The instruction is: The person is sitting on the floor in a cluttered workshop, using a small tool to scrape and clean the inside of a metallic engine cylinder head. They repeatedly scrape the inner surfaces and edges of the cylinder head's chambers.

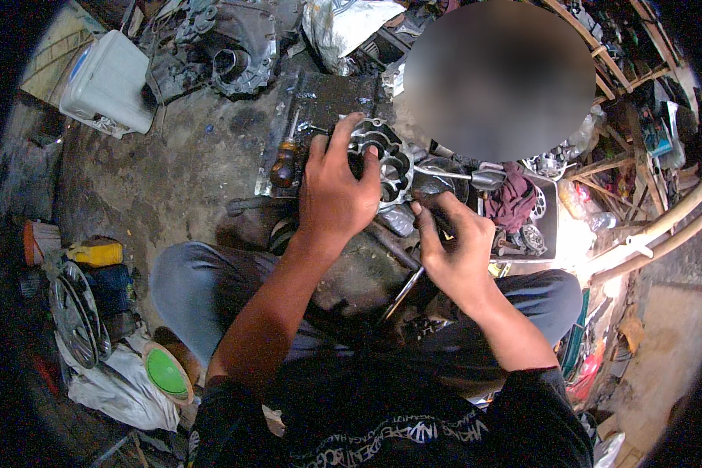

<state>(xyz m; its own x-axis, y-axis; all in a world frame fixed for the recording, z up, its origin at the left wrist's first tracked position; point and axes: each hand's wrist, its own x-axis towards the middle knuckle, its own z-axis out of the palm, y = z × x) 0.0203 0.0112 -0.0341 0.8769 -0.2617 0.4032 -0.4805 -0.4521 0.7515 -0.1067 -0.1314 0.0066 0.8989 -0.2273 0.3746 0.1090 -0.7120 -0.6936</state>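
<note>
My left hand [339,183] is closed on the side of a silver cast-metal housing [400,168] with several round openings. Its thumb lies over the housing's face, and the fingers reach round the far edge. Just right of the housing, my right hand [459,246] has thumb and forefinger bent close together; whatever is between them is too small to make out. A screwdriver [285,164] with a brown handle lies left of my left hand on a dark, oily metal plate [320,93]. Below my right hand, a shiny metal rod [402,295] slants between my knees.
A bin [555,222] at right holds a maroon rag [513,195] and metal parts. A large gearbox casing [261,51] and a white plastic container [109,86] stand at the back. Wooden poles [655,234] rise at far right. A blurred patch hides the upper right.
</note>
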